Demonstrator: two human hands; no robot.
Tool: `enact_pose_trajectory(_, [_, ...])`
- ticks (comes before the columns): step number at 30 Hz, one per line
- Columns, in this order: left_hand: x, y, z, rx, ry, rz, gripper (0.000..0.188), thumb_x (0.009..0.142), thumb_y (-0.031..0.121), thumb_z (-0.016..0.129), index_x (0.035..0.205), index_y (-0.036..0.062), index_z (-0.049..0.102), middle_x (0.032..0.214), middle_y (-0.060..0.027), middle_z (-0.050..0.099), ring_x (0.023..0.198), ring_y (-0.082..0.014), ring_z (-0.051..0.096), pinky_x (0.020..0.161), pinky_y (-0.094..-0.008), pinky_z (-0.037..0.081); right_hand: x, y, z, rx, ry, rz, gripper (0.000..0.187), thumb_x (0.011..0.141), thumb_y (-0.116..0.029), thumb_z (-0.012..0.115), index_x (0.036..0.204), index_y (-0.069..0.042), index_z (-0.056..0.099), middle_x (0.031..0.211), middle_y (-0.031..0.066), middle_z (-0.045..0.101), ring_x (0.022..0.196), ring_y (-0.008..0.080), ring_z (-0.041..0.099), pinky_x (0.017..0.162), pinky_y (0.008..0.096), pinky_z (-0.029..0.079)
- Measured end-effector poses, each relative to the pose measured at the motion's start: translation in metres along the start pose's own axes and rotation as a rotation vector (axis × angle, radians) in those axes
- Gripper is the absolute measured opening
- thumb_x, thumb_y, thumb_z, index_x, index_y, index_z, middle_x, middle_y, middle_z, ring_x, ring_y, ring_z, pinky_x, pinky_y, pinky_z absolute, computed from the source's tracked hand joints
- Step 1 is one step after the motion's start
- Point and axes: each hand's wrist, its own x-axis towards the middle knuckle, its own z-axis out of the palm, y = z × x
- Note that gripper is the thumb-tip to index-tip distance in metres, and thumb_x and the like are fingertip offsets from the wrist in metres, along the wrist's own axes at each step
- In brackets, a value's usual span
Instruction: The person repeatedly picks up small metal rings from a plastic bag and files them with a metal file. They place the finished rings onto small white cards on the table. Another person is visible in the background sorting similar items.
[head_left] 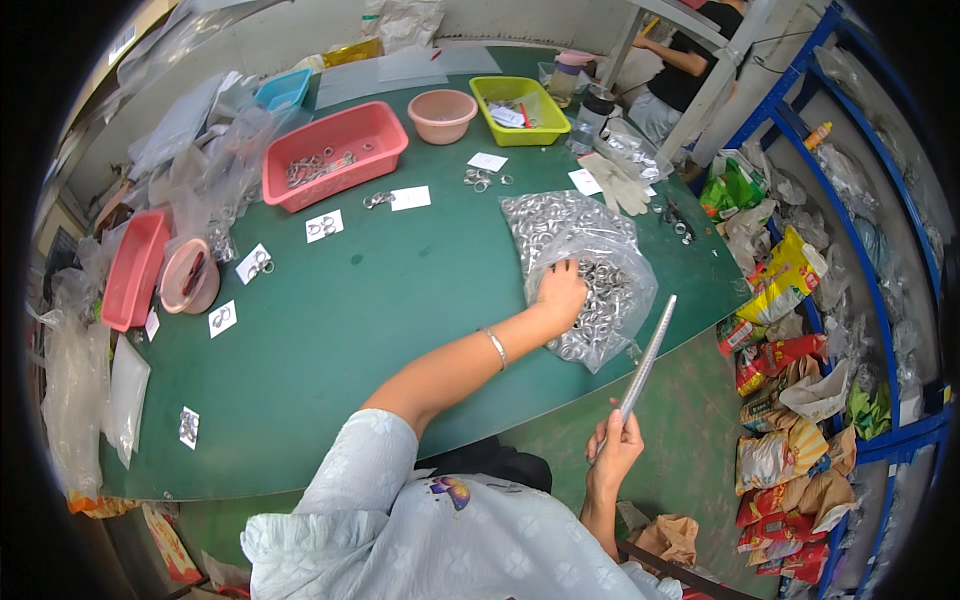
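Observation:
A clear plastic bag (640, 275) full of small silver metal rings (603, 300) lies with its mouth toward me on the right part of the green table. My left hand (562, 293) is at the bag's mouth, on the rings, its fingers bent together; whatever is in them is hidden. In my right hand (614, 445), past the table's front edge, is a tapered silver ring mandrel (650, 355), gripped at its lower end and pointing up and slightly right. No ring can be made out on it.
Rings lie beside white paper cards (410, 198) around the green table (400, 320). A red basin (335, 165), a pink bowl (442, 117) and a yellow-green basket (520, 110) stand at the back. Gloves (620, 185) lie beyond the bag. Blue shelving (850, 200) stands right; another person (690, 60) is behind.

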Motion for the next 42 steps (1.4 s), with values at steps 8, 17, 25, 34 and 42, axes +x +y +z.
enact_pose_trajectory(8, [-0.005,-0.017,-0.016,-0.369,-0.112,0.085,0.021,0.066,-0.004,0.055,0.085,-0.0002,0.063,0.097,-0.0192,0.055,0.086,-0.0357,0.057,0.076,-0.0412,0.047,0.012,-0.002,-0.012,0.024,-0.008,-0.002,0.026,0.091,-0.020,0.051,0.103,0.002,0.054,0.053,-0.0018,0.038,0.036,0.0034,0.031,0.032,0.0182,0.025])
enact_pose_trajectory(17, [-0.022,-0.025,-0.053,-1.645,-0.143,-0.360,0.028,0.081,-0.003,0.054,0.109,-0.0046,0.054,0.113,-0.0169,0.054,0.094,-0.0210,0.059,0.078,-0.0276,0.049,0.022,0.001,-0.003,0.093,-0.095,0.020,0.026,0.091,-0.019,0.051,0.103,0.003,0.053,0.052,-0.0032,0.035,0.036,0.0032,0.030,0.032,0.0182,0.025])
enact_pose_trajectory(25, [-0.110,-0.008,-0.121,-2.555,-0.177,-0.470,0.053,0.080,0.000,0.059,0.127,-0.0029,0.035,0.110,-0.0148,0.052,0.085,-0.0115,0.055,0.079,-0.0220,0.047,0.014,-0.037,0.044,0.327,-0.405,0.107,0.023,0.088,-0.010,0.052,0.106,0.004,0.049,0.051,-0.0031,0.038,0.033,0.0034,0.030,0.032,0.0192,0.026])
enact_pose_trajectory(34, [-0.155,-0.011,-0.139,-2.713,-0.045,-0.622,0.050,0.079,0.001,0.061,0.124,0.0019,0.039,0.097,-0.0067,0.056,0.101,-0.0195,0.053,0.083,-0.0263,0.043,-0.003,-0.047,0.085,0.214,-0.494,0.041,0.015,0.080,0.000,0.060,0.094,0.003,0.055,0.062,-0.0015,0.051,0.042,0.0011,0.042,0.035,0.0165,0.032])
enact_pose_trajectory(42, [-0.165,-0.004,-0.144,-2.833,0.019,-0.823,0.038,0.083,0.004,0.057,0.119,0.0034,0.042,0.103,-0.0077,0.054,0.094,-0.0173,0.053,0.088,-0.0289,0.041,-0.011,-0.054,0.094,0.118,-0.525,0.038,0.017,0.078,0.003,0.062,0.094,0.002,0.056,0.065,-0.0021,0.052,0.047,-0.0002,0.043,0.039,0.0157,0.032])
